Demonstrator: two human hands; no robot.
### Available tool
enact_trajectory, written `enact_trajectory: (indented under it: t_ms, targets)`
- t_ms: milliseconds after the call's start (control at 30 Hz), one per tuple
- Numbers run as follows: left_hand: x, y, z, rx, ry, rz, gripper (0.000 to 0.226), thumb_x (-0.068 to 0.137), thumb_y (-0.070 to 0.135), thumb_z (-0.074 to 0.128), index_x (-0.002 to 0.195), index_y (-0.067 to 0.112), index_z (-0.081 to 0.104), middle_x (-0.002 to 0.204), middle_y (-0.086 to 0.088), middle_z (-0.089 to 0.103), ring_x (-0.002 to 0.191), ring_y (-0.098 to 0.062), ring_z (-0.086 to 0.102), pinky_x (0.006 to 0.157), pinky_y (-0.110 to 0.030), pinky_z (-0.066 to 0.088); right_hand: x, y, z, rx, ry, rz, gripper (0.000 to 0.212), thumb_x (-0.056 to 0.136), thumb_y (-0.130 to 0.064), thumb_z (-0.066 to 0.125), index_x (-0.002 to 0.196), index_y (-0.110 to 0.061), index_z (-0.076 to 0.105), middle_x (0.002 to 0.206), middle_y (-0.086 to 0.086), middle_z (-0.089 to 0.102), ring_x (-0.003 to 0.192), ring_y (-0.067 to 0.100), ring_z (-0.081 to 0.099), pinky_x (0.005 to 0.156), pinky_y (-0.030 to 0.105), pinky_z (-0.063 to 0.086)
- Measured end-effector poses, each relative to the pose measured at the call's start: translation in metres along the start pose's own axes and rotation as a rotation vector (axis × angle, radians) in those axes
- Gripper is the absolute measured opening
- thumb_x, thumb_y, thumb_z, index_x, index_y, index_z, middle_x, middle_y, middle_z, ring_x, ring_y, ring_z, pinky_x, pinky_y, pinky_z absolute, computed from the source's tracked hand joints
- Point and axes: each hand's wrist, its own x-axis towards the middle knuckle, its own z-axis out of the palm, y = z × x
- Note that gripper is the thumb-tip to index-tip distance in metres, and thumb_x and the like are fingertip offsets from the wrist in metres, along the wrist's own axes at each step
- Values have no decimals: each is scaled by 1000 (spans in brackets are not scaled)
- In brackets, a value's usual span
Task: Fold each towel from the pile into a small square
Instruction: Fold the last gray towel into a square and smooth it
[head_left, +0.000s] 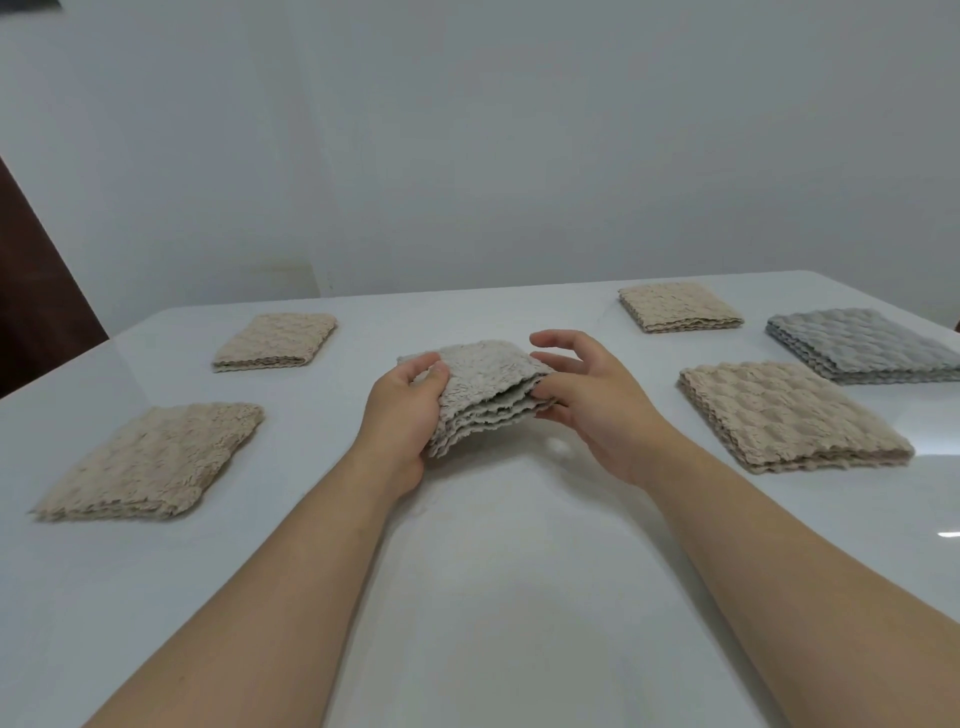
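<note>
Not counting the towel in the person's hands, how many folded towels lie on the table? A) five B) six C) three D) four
A: on the table lie the near-left towel, far-left towel, far-right beige towel, grey towel and near-right towel; the left hand has its grip on a sixth, the held towel.

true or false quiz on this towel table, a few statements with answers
1. The left hand grips the middle towel. True.
2. The grey towel lies on the left of the table. False: it lies at the far right.
3. The middle towel is spread out in one layer. False: it is folded, with several layers showing at its edge.
4. Two beige towels lie left of the hands, the near-left towel and the far-left towel. True.
5. The right hand rests on a towel at the right. False: its fingers are at the middle towel's right edge.
</note>
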Motion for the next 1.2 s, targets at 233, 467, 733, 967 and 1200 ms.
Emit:
enact_trajectory:
  t_ms: [233,467,733,967,1200]
  targets:
    - [3,-3,-2,56,37,65,27,98,16,64,123,27,65,112,-6,73,106,-26,71,101,-46,54,-2,0,2,-75,103,-19,53,87,19,44,114,-22,64,131,3,56,109,24,63,75,43,64]
    - [0,1,-3,161,4,177,36,101,13,59,133,29,63,76,4,68,77,-20,57,73,-32,52,-1,-8,-1,254,196,184,43,83,7,43,118,-12,60,123,17,55,94,38,66,68,42,62]
    - [-19,4,3,324,-238,306,36,103,16,57,133,34,63,116,4,73,101,-6,71,96,-40,57,3,4,-4,-393,229,97,25,103,-47,47,123,-33,49,63,-5,58,58,14,54,58,28,43]
    - [-22,4,5,349,-230,299,39,101,14,60,138,26,61,97,19,35,101,-19,57,90,-43,47,6,13,-5,-524,215,-200,26,107,-22,47,125,-35,58,74,-14,59,48,-2,42,53,18,35]
    - [-9,-5,1,358,-212,250,47,96,17,69,140,30,59,135,8,64,121,-8,63,110,-37,47,9,15,-6,-503,232,-123,38,105,-15,51,140,-24,59,117,-3,65,75,-5,48,85,23,47]
